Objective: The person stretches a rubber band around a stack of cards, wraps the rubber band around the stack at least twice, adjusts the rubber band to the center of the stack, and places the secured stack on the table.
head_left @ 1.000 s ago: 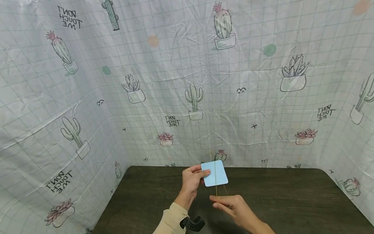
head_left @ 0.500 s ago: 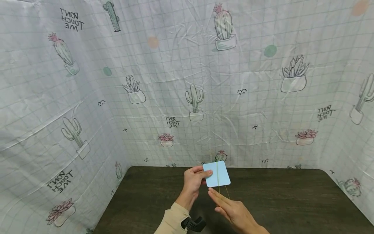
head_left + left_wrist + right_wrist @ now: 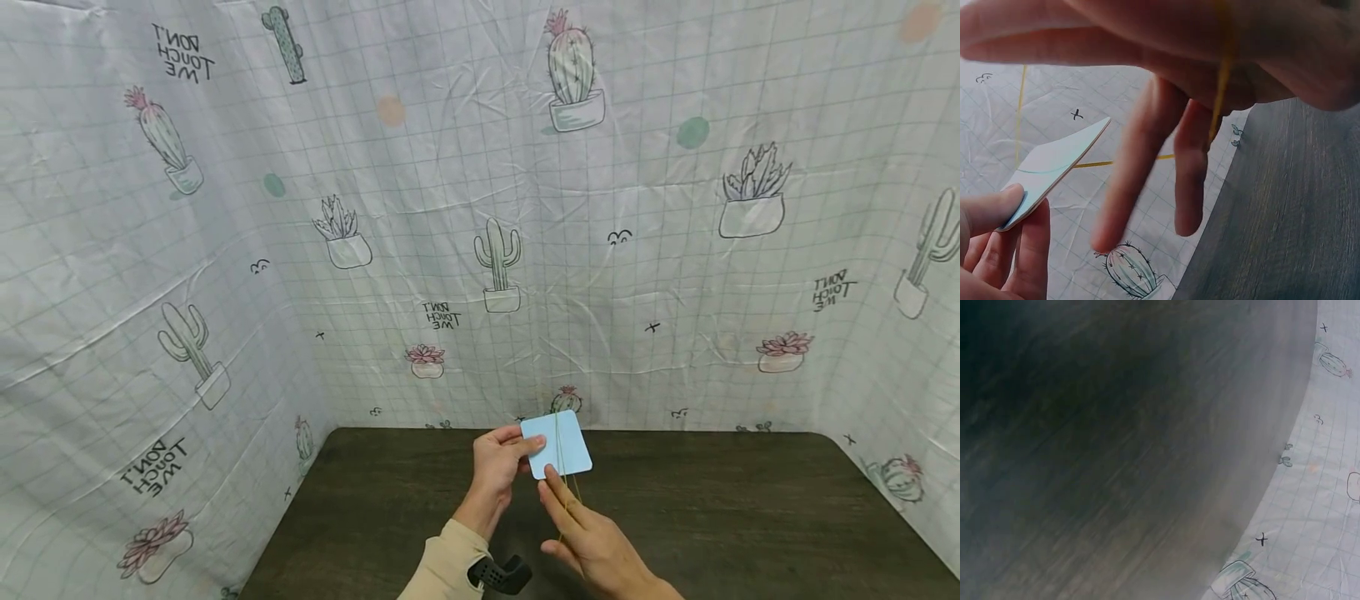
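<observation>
A light-blue square card (image 3: 576, 443) is held up over the table by my left hand (image 3: 497, 468), thumb on its near face and fingers behind. Around the card runs a thin yellow rubber band (image 3: 1224, 81), stretched toward my right hand (image 3: 600, 546). That hand's fingers are extended, two fingertips right at the card's lower edge in the head view. From the left wrist, the band passes across the right hand and behind its lower fingers, while the card (image 3: 1060, 153) appears tilted, nearly edge-on. The right wrist view shows neither hand.
A dark wood-grain table (image 3: 750, 508) lies under the hands. White curtain cloth (image 3: 637, 275) printed with cacti stands behind it and on both sides. A black band (image 3: 501, 575) is worn at the left wrist over a beige sleeve (image 3: 446, 562).
My right hand has let its pinch on the rubber band go, straightened its fingers within the loop and moved up to the card's lower edge. The left hand and card shifted slightly right.
</observation>
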Demonstrator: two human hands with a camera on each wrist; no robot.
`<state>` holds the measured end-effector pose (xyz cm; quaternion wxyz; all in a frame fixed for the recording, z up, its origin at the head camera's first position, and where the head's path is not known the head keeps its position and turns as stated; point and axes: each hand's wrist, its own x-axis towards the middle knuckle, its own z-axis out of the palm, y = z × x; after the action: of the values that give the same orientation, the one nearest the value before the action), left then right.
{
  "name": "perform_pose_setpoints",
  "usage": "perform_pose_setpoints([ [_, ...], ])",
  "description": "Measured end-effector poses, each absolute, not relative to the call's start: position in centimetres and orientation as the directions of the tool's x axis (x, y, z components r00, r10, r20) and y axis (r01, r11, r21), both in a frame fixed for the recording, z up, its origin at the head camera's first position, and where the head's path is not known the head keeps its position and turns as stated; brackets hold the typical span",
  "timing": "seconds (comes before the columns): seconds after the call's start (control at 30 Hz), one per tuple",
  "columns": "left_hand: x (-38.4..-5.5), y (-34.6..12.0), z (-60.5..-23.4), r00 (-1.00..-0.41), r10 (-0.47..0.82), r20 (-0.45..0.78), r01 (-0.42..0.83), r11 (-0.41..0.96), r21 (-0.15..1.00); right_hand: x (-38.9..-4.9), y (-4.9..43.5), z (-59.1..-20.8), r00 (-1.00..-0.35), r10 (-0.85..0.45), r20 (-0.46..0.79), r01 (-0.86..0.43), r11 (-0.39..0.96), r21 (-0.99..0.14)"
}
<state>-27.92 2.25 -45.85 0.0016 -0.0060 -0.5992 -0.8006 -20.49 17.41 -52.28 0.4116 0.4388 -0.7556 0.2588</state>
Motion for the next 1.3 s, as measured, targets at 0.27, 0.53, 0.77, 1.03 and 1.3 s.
perform_pose_setpoints([
  [0.27, -28.0, 2.5, -46.2, -0.998, -0.054, 0.025, 0.041, -0.321, 0.946, -19.6, 16.8, -52.1, -0.446, -0.386, 0.808, -0.836, 0.502, -0.222],
  [0.53, -27.9, 2.9, -46.0, -0.99, -0.125, 0.064, 0.104, -0.346, 0.932, -18.3, 15.1, -51.1, -0.634, -0.049, 0.772, -0.723, 0.391, -0.569],
  [0.77, -27.7, 3.3, -45.6, -0.976, -0.202, 0.078, 0.15, -0.373, 0.916, -17.5, 13.2, -50.2, -0.677, 0.103, 0.729, -0.689, 0.259, -0.677],
  [1.03, -27.7, 3.1, -45.6, -0.961, -0.253, 0.109, 0.197, -0.353, 0.915, -16.8, 12.3, -50.3, -0.746, 0.152, 0.648, -0.624, 0.181, -0.761],
  [1.3, -27.7, 3.1, -45.4, -0.956, -0.273, 0.112, 0.203, -0.334, 0.921, -16.7, 12.0, -50.2, -0.792, 0.163, 0.588, -0.573, 0.134, -0.809],
])
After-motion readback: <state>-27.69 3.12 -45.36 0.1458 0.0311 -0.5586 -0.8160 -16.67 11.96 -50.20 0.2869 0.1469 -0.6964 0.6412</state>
